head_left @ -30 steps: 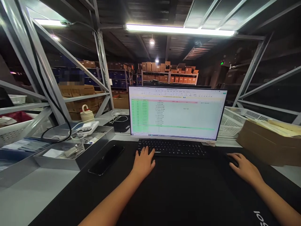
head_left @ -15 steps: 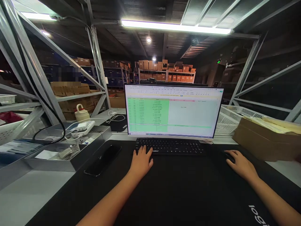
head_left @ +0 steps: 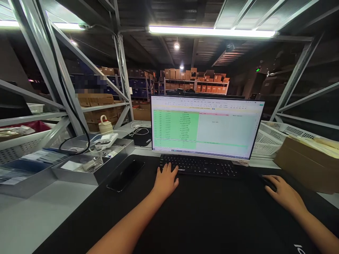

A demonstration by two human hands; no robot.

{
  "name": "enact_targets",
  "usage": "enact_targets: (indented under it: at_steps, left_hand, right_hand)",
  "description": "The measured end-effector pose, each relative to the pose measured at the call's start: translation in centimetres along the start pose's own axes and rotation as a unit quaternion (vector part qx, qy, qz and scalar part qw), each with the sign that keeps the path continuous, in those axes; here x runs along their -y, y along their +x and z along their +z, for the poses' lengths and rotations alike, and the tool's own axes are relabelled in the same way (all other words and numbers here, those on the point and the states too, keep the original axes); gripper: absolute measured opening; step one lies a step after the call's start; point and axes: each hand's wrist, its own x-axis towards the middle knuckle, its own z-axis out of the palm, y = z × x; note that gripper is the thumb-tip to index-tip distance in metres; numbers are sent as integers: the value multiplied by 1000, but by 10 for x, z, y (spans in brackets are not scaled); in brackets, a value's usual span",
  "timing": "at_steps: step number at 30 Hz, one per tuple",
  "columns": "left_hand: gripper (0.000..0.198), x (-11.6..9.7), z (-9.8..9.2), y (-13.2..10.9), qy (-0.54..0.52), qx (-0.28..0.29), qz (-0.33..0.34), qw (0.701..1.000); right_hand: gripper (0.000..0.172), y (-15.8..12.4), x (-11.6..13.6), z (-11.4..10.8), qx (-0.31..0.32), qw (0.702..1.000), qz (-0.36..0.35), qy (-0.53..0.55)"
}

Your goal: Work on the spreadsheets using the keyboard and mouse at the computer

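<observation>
My left hand [head_left: 166,180] rests with spread fingers on the left end of a black keyboard [head_left: 203,165]. At the right, my right hand [head_left: 283,190] is wrapped over a dark mouse [head_left: 269,183], which shows only in part beneath the fingers. A monitor [head_left: 206,128] stands behind the keyboard and displays a spreadsheet with a large green block; its text is too small to read. Both forearms lie over a black desk mat [head_left: 201,218]. A black phone [head_left: 125,175] lies on the mat, left of my left hand.
Grey trays [head_left: 79,176] with packets and a power strip [head_left: 106,141] stand at the left. A cream bottle [head_left: 105,125] is behind them. To the right are a cardboard box [head_left: 304,165] and white baskets [head_left: 267,141]. Metal rack posts flank the desk.
The whole view has shifted, so the desk and monitor appear further right. My left hand stays on the keyboard and my right hand stays at the mouse.
</observation>
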Motion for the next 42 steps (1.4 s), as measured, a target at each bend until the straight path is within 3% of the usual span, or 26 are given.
enact_targets:
  at_steps: [21,32,42]
  left_hand:
    - [59,-1,0,0,-12,0,-1,1000]
    - [59,-1,-6,-2,-10,13,-1,1000]
    - [59,-2,-6,-2,-22,11,-10,1000]
  right_hand:
    - [52,3,-15,10,4,998,-29,51]
    - [50,3,5,-6,13,999,-2,44]
    - [52,4,-15,11,-2,999,-37,40]
